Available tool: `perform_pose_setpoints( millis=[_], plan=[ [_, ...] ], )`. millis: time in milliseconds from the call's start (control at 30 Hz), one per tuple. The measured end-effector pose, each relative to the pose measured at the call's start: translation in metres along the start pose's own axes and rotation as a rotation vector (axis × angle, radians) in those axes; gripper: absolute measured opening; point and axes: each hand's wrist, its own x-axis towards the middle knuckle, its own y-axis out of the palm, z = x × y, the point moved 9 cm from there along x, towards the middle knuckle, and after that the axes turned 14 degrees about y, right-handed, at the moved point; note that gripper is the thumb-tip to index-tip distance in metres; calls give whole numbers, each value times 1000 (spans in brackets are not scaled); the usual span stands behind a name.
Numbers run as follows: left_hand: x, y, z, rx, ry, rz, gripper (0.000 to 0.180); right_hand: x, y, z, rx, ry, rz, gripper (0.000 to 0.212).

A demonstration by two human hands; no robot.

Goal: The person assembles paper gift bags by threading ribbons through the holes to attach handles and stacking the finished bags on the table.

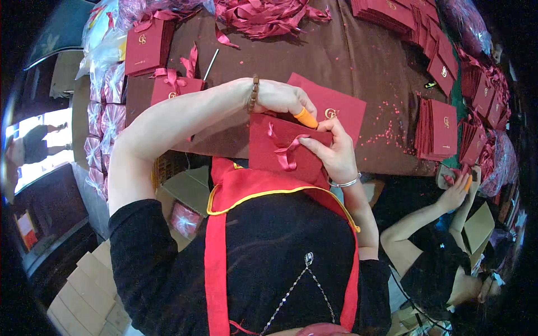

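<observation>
Your right hand (pixel 338 148) grips the red bag (pixel 260 151) by its upper edge, just before your red apron (pixel 269 183). Left hand (pixel 283 99) curls there; can't tell its hold. Beyond, on the brown surface (pixel 386 73): flat red piece (pixel 350 106), ribbon heap (pixel 260 18).

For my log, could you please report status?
Right hand pinching dark red rectangular paper bag; left hand at its top edge; flat red paper bag beyond.
</observation>
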Motion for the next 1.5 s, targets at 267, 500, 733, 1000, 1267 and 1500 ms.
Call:
perform_pose_setpoints(
  millis=[267,500,733,1000,1267,1500],
  plan=[
    [8,3,-5,268,20,81,16,-9,-2,0,40,-32,-64,35],
    [5,0,-47,638,444,-124,17,-14,-1,-11,232,-49,-173,38],
    [7,-14,-28,606,372,-194,24,-17,2,0,-6,-154,-159,28],
    [-3,-47,-33,590,162,-422,25,-16,0,-22,162,-50,-110,21],
    [-13,-47,-46,1050,238,-558,17,-9,9,-28,188,18,-12,30],
    [-25,-98,-49,46,423,-969,17,-10,12,-28,189,4,66,37]
  ],
)
